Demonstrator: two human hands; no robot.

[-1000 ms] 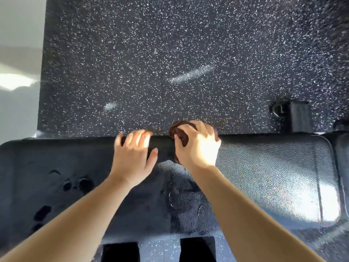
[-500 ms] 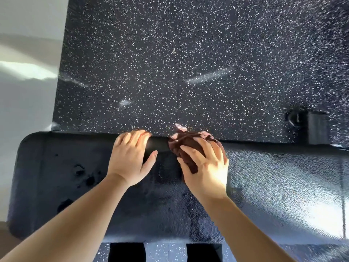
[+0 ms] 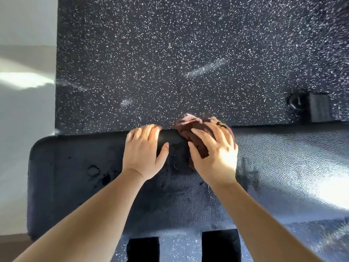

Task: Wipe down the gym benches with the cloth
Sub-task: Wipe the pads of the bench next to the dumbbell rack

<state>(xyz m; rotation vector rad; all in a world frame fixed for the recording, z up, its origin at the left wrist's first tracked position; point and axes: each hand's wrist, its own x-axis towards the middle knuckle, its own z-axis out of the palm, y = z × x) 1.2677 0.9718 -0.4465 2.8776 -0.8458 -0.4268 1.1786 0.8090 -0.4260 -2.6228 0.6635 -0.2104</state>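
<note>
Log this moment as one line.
step: wiping bench far edge | right hand: presses dark red cloth on edge | left hand: rests on edge beside it, holds nothing

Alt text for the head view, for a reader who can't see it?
A person's right hand presses a bunched dark maroon cloth against the far edge of a black padded gym bench, while the left hand rests on the bench beside it. Black speckled rubber floor lies beyond.
</note>
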